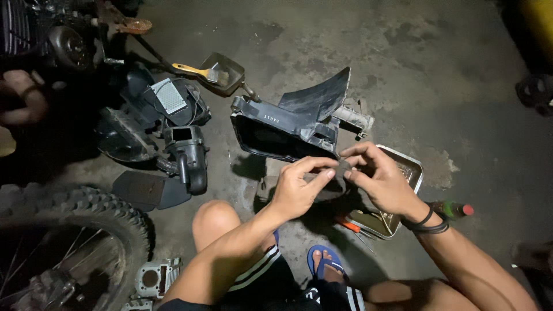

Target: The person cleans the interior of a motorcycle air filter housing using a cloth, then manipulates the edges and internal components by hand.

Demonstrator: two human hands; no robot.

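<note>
My left hand point(299, 187) and my right hand point(377, 178) meet above a metal tray point(412, 170) and pinch one small dark part point(343, 168) between their fingertips. Black bands circle my right wrist. Just beyond the hands a black plastic airbox housing point(288, 129) lies on the concrete floor with its open side toward me. My bare knee point(216, 219) and a foot in a blue sandal point(322, 262) are below the hands.
Black plastic motorcycle parts point(173, 144) lie at the left, with a yellow-handled brush point(199, 72) and a mirror behind them. A knobby tyre point(75, 230) fills the lower left beside a metal cylinder block point(155, 279). An orange-handled screwdriver point(348, 224) lies by the tray. Another person's hand point(23, 98) shows at far left.
</note>
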